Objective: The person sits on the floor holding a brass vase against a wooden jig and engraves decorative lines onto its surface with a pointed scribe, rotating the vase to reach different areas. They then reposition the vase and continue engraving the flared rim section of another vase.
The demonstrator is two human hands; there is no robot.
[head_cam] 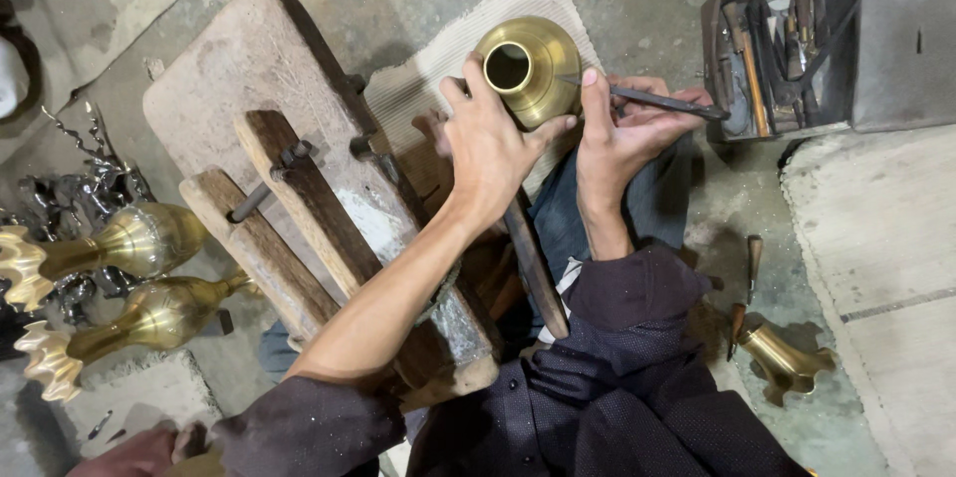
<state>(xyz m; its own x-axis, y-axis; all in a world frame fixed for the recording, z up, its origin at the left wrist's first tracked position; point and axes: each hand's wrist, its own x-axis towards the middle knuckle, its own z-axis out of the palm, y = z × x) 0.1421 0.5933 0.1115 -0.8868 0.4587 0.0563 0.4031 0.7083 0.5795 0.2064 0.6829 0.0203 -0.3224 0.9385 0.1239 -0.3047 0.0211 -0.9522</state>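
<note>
Left hand: your left hand (490,143) grips the brass pot (530,69) near the frame's upper middle.
Right hand: your right hand (625,133) holds a thin dark tool (665,101) against the pot's side.
Upper right: an open toolbox (787,44).
Left edge: two brass vases (119,283) lying down.

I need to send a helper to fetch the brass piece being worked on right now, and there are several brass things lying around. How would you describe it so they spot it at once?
Start at the big worn wooden block in the middle; beside it lies a ribbed cloth. Over that cloth, the left hand steadies a round brass vase while the right hand presses a thin dark tool to it. Unlike the long, frilly-rimmed brass vases lying at the left, it is squat and its open mouth faces up.
</note>
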